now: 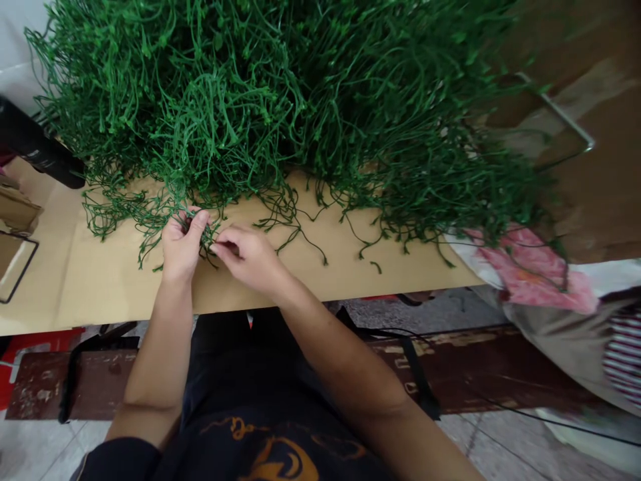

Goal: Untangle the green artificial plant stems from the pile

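Note:
A large heap of thin green plastic plant stems (235, 107) with small forked tips covers the back of the table. At its front edge my left hand (184, 240) is closed round a small bunch of these stems, thumb on top. Just right of it, my right hand (245, 257) pinches at the same bunch with thumb and forefinger. What exactly lies between those fingertips is too small to make out. Loose stems (300, 234) trail over the brown table covering (330, 274) to the right of my hands.
A black cylindrical object (40, 143) leans in at the left, above a thin metal frame (20, 267). On the right are a pink patterned cloth (535, 267), a bent metal handle (561, 113) and a person's striped sleeve (623, 354). Below the table edge runs a dark red bench (465, 367).

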Demonstrator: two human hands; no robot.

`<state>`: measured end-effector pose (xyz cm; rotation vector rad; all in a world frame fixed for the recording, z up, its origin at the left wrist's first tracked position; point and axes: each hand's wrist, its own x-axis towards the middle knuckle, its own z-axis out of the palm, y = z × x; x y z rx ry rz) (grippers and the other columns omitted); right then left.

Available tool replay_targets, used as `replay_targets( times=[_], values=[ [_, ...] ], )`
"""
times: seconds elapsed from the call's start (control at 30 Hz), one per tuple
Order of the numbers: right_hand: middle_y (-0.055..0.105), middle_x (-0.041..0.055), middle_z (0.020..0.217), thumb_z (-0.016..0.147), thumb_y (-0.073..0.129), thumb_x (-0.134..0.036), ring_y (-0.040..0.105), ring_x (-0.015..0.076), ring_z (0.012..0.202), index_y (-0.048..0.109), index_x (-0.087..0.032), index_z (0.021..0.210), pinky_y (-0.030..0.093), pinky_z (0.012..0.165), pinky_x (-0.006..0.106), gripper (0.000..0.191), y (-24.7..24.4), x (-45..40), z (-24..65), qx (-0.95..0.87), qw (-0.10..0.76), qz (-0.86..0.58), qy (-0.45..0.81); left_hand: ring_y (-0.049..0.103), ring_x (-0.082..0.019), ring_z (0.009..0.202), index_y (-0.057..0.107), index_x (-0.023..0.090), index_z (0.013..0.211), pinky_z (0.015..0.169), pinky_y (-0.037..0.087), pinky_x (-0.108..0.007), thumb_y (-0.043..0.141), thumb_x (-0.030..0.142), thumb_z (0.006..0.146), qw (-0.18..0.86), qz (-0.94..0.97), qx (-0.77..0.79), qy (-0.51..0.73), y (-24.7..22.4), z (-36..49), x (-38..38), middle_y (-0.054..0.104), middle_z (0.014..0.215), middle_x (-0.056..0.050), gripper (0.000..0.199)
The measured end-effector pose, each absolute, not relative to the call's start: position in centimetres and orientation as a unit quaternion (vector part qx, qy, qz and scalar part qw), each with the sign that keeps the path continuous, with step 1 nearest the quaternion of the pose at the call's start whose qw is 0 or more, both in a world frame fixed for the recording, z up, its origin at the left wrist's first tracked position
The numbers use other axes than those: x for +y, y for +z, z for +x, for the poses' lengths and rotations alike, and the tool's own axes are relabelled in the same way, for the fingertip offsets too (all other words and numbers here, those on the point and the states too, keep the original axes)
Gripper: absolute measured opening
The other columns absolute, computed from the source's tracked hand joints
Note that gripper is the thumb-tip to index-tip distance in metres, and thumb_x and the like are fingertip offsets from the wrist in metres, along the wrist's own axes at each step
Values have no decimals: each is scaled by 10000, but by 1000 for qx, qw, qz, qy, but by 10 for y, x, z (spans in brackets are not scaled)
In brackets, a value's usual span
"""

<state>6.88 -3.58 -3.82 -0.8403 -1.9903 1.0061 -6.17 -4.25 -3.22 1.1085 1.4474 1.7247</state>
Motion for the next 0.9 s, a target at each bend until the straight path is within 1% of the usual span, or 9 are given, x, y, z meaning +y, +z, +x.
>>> replay_targets(
  times=[0.13, 0.23, 0.37, 0.5, 0.57, 0.67, 0.73, 0.77, 0.9],
  values=[
    [407, -19, 623, 839, 480, -272, 379, 98, 597, 460, -177, 667, 321, 585, 260, 198, -33, -26, 81, -719, 396, -294, 490, 530, -82, 592, 622, 163, 722, 598, 431, -216, 770, 372, 605, 378, 444, 532, 614, -32, -65, -47, 582, 638, 26, 282],
    [352, -39, 588, 856, 464, -383, 334, 84, 554, 421, -191, 663, 315, 550, 252, 276, -30, -21, 89, -660, 412, -286, 559, 494, -79, 536, 613, 158, 642, 548, 409, -218, 743, 389, 639, 417, 452, 526, 588, -32, -65, -49, 543, 576, 27, 265],
    [405, -33, 591, 821, 486, -522, 394, 81, 557, 398, -202, 665, 363, 546, 245, 367, -32, -19, 89, -581, 432, -286, 628, 471, -74, 517, 620, 168, 664, 533, 392, -217, 701, 341, 708, 414, 434, 519, 610, -32, -64, -48, 523, 569, 30, 196],
    [472, -34, 598, 790, 523, -553, 428, 59, 507, 399, -199, 678, 345, 491, 223, 392, -34, -20, 85, -523, 407, -263, 701, 547, -95, 627, 628, 168, 684, 630, 441, -227, 684, 370, 723, 380, 432, 517, 634, -31, -62, -47, 582, 642, 8, 212],
    [468, -46, 585, 750, 568, -566, 432, 49, 499, 402, -194, 664, 344, 491, 214, 416, -33, -20, 84, -499, 415, -260, 715, 575, -106, 664, 627, 170, 701, 667, 461, -237, 692, 411, 702, 381, 432, 512, 637, -31, -61, -47, 604, 664, 4, 249],
    [414, -65, 550, 715, 607, -570, 416, 45, 496, 402, -191, 642, 338, 496, 209, 437, -33, -20, 84, -482, 444, -264, 708, 557, -88, 583, 625, 186, 761, 596, 455, -222, 731, 450, 638, 409, 427, 506, 628, -30, -59, -49, 586, 620, 33, 310],
    [377, -70, 536, 718, 606, -569, 375, 43, 484, 404, -190, 635, 312, 484, 210, 438, -33, -19, 83, -488, 459, -265, 693, 542, -81, 549, 632, 188, 788, 563, 445, -215, 751, 473, 597, 428, 435, 512, 605, -29, -57, -51, 576, 600, 41, 363],
    [363, -71, 531, 723, 600, -572, 350, 43, 480, 404, -190, 632, 295, 478, 211, 439, -34, -18, 83, -496, 465, -267, 683, 550, -85, 563, 638, 184, 788, 576, 453, -219, 755, 489, 579, 436, 441, 515, 591, -27, -56, -51, 587, 610, 35, 387],
    [338, -67, 533, 748, 551, -593, 289, 50, 481, 391, -194, 630, 251, 463, 223, 446, -33, -18, 82, -533, 476, -274, 644, 608, -126, 701, 662, 167, 752, 724, 489, -268, 763, 519, 540, 463, 442, 529, 558, -24, -52, -52, 644, 695, 0, 423]
  ],
)
